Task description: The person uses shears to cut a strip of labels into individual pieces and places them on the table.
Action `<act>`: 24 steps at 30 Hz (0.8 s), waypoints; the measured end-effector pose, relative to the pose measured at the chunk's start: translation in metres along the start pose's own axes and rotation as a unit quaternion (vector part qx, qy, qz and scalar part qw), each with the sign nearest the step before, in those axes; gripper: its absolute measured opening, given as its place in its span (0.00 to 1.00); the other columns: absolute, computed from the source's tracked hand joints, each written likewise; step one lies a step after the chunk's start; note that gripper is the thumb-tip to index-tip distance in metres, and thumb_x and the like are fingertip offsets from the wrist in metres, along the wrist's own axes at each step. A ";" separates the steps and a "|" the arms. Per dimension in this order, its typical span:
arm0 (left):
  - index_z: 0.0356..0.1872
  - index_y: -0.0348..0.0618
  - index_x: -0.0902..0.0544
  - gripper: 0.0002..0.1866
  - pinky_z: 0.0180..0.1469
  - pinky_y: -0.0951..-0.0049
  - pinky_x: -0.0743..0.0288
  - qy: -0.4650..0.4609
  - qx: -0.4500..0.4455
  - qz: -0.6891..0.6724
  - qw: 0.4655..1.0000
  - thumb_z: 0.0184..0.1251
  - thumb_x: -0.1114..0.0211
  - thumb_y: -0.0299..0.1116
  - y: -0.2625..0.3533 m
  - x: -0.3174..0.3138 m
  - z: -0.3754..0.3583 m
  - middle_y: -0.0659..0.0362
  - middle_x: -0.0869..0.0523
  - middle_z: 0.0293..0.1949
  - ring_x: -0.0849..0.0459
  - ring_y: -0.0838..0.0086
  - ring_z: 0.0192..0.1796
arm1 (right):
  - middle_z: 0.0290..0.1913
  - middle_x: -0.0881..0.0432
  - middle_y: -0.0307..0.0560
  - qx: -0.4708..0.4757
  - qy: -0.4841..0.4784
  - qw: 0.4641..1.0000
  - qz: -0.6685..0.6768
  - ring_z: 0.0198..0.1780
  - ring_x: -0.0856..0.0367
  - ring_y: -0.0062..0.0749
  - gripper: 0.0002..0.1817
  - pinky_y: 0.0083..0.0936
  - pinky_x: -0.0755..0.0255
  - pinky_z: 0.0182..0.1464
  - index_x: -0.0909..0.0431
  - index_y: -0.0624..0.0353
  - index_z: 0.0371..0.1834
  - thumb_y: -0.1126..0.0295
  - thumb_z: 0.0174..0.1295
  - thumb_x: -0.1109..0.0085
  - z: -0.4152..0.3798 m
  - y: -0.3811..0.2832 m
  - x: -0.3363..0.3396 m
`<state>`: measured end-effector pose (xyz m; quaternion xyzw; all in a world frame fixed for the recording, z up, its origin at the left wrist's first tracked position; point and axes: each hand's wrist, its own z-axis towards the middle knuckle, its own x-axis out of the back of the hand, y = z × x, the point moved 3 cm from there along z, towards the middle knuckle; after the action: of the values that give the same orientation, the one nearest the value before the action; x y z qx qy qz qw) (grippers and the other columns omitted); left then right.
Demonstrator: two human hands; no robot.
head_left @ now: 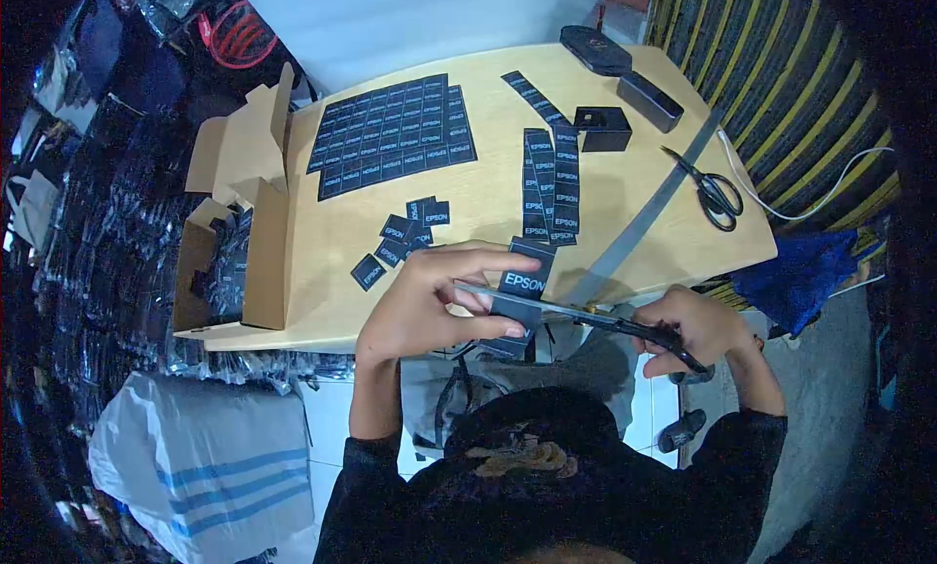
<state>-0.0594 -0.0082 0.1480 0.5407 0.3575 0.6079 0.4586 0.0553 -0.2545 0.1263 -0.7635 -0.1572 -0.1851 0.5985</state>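
Observation:
My left hand [405, 305] pinches a black strip of EPSON labels [530, 261] between thumb and fingers, over the table's near edge. Wrapped round the handles of black-handled scissors [566, 312] is my right hand [698, 322]. The scissors' blades lie across the strip, just below one EPSON print, and their tips reach my left fingers. Whether the blades are fully closed is hard to make out. Several loose cut labels [394, 228] lie beyond my left hand. Longer label strips [565, 179] rest on the table past the held one.
Uncut label sheets [386, 125] lie at the back left of the table [498, 188]. An open cardboard box [266, 257] with dark pieces stands left. A metal ruler [659, 198], second scissors [718, 198], black boxes [603, 130] and a dark lidded case [595, 50] are on the right.

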 end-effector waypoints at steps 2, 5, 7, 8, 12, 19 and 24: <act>0.50 0.49 0.19 0.29 0.33 0.85 0.25 0.001 -0.006 -0.006 1.000 0.39 0.24 0.26 -0.006 0.000 0.000 0.59 0.15 0.44 0.19 0.87 0.34 | 0.18 0.24 0.49 -0.013 0.021 1.000 -0.005 0.22 0.23 0.37 0.19 0.30 0.34 0.25 0.26 0.62 0.24 0.57 0.48 0.30 -0.002 -0.003 0.000; 0.51 0.49 0.19 0.30 0.29 0.88 0.32 0.011 -0.013 -0.012 1.000 0.39 0.23 0.25 -0.009 -0.001 0.000 0.62 0.14 0.37 0.23 0.91 0.27 | 0.18 0.23 0.48 -0.024 0.043 0.998 -0.025 0.21 0.23 0.35 0.20 0.28 0.34 0.24 0.26 0.61 0.21 0.55 0.46 0.29 -0.007 0.002 -0.001; 0.51 0.49 0.19 0.31 0.28 0.88 0.33 0.007 0.001 -0.010 1.000 0.39 0.23 0.25 -0.014 -0.002 0.000 0.64 0.15 0.33 0.25 0.91 0.26 | 0.18 0.24 0.47 -0.037 0.053 0.998 -0.021 0.21 0.23 0.35 0.20 0.28 0.35 0.24 0.26 0.61 0.21 0.56 0.46 0.28 -0.013 0.005 -0.002; 0.52 0.49 0.20 0.31 0.28 0.89 0.34 0.004 0.015 -0.008 1.000 0.39 0.23 0.25 -0.017 -0.002 -0.001 0.65 0.16 0.30 0.26 0.91 0.24 | 0.17 0.24 0.47 -0.049 0.063 0.997 -0.018 0.20 0.23 0.34 0.20 0.28 0.35 0.24 0.26 0.61 0.20 0.56 0.45 0.28 -0.017 0.007 -0.003; 0.52 0.47 0.21 0.30 0.31 0.87 0.29 0.015 0.043 -0.064 0.997 0.41 0.24 0.23 -0.031 -0.007 -0.010 0.64 0.19 0.31 0.26 0.89 0.27 | 0.17 0.26 0.47 -0.087 0.096 0.990 -0.049 0.19 0.26 0.34 0.21 0.28 0.36 0.23 0.26 0.61 0.19 0.56 0.43 0.26 -0.051 0.045 -0.010; 0.54 0.45 0.26 0.29 0.43 0.72 0.20 -0.159 0.064 0.118 0.978 0.46 0.28 0.25 -0.110 -0.086 -0.037 0.49 0.27 0.53 0.20 0.64 0.44 | 0.14 0.30 0.40 -0.167 0.210 0.963 -0.017 0.17 0.32 0.24 0.19 0.25 0.40 0.22 0.25 0.62 0.18 0.59 0.40 0.27 -0.088 0.057 -0.012; 0.62 0.48 0.33 0.38 0.57 0.61 0.29 -0.214 0.131 0.143 0.957 0.43 0.30 0.23 -0.122 -0.087 -0.050 0.44 0.34 0.62 0.29 0.49 0.59 | 0.14 0.31 0.39 -0.157 0.248 0.956 0.014 0.17 0.34 0.24 0.21 0.24 0.40 0.21 0.26 0.61 0.17 0.55 0.41 0.27 -0.087 0.055 -0.013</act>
<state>-0.0879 -0.0477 -0.0021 0.7593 0.2464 0.4849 0.3574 0.0613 -0.3521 0.0921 -0.7801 0.0378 -0.3829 0.4935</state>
